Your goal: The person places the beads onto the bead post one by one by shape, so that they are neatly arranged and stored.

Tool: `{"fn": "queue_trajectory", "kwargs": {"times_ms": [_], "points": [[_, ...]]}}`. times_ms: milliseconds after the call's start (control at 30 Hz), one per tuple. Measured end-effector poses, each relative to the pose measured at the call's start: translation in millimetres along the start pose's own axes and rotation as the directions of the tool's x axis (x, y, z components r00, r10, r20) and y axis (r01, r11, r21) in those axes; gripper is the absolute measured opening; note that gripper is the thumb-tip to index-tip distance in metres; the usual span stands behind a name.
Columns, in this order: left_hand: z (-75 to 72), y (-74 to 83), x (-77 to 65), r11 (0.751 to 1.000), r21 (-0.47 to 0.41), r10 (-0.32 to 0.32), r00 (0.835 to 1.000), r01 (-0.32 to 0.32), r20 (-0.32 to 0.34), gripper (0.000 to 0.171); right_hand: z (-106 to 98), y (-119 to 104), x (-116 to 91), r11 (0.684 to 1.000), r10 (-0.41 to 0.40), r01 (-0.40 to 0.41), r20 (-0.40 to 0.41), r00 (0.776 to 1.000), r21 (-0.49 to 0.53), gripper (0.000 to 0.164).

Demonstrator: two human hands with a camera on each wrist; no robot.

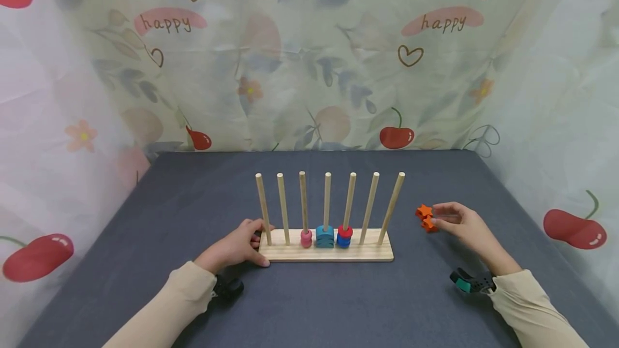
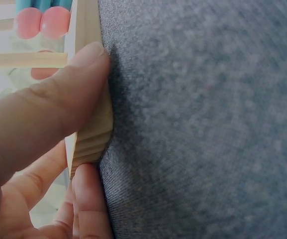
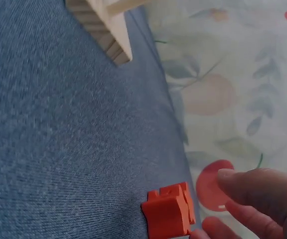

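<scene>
A wooden peg board (image 1: 300, 254) with several upright pegs stands on the table. My left hand (image 1: 237, 243) grips its left end, thumb along the front edge and fingers behind. Two pink beads (image 1: 306, 238) sit low on the third peg from the left. Beside them are teal pieces (image 1: 325, 236) on the middle peg, then a red bead (image 1: 345, 231) above blue ones (image 1: 344, 241). To the right of the board lie orange star beads (image 1: 429, 224). My right hand (image 1: 461, 224) reaches to them with fingers extended; in the right wrist view its thumb is apart from the beads (image 3: 165, 216).
A dark grey cloth (image 1: 314, 305) covers the table. Printed curtains (image 1: 300, 69) hang behind it and at both sides. Wrist cameras (image 1: 471, 282) are strapped to both arms.
</scene>
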State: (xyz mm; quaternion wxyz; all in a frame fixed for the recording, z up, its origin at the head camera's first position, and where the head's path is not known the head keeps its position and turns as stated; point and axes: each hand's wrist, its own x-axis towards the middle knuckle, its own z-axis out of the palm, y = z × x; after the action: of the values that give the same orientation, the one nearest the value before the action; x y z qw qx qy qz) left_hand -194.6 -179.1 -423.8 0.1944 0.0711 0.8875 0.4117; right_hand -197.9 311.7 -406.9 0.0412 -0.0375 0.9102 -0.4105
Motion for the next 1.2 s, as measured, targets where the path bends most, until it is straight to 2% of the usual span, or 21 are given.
{"fn": "queue_trajectory", "kwargs": {"times_ms": [267, 567, 967, 1200], "points": [[0.2, 0.5, 0.1, 1.0, 0.0, -0.003, 1.0, 0.003, -0.005, 0.071, 7.5, 5.8, 4.8, 0.999, -0.012, 0.011, -0.015, 1.0, -0.051, 0.049], [1.3, -0.7, 0.2, 1.0, 0.002, 0.001, 1.0, -0.001, -0.011, 0.07, 12.2, 8.5, 9.1, 0.992, 0.036, -0.037, -0.008, 0.999, -0.12, 0.045], [0.9, 0.6, -0.5, 1.0, 0.005, 0.0, 1.0, 0.0, -0.009, 0.07, 12.8, 8.9, 11.9, 0.987, 0.058, -0.058, -0.005, 0.998, -0.15, 0.047], [0.0, 2.7, -1.7, 1.0, 0.008, -0.013, 1.0, 0.013, -0.005, 0.071, 12.8, -1.6, 9.9, 0.988, 0.078, -0.078, -0.006, 0.997, -0.133, 0.055]]}}
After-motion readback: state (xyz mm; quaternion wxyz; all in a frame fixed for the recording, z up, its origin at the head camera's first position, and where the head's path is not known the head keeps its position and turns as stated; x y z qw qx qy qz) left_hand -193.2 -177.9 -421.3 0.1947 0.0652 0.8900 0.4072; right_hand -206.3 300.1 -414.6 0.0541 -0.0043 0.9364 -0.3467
